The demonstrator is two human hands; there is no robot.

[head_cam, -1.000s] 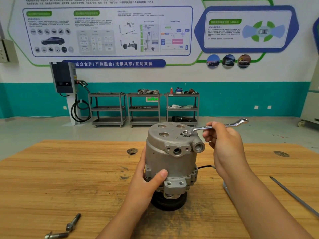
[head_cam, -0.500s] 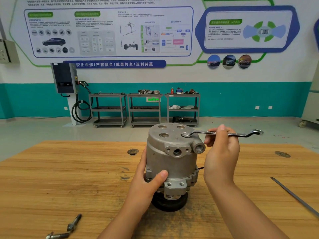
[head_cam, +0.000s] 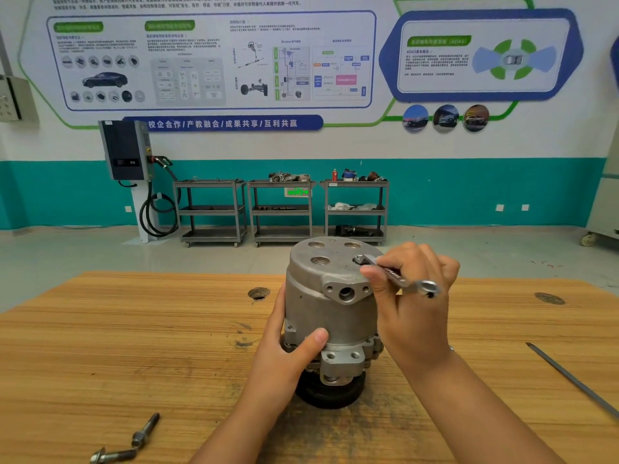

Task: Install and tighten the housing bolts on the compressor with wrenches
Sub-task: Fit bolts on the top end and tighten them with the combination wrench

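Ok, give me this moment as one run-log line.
phase: tightening | left hand: grips compressor side | right hand: holds wrench, ring end on compressor top | loose bolts: two on table, near left

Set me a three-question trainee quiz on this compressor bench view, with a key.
1. True or false: the left hand grips the compressor.
2. The right hand holds: A) a ring wrench; B) a screwdriver; C) a hammer.
3. Fill in: ___ loose bolts lie on the wooden bench.
Key: 1 true; 2 A; 3 two.
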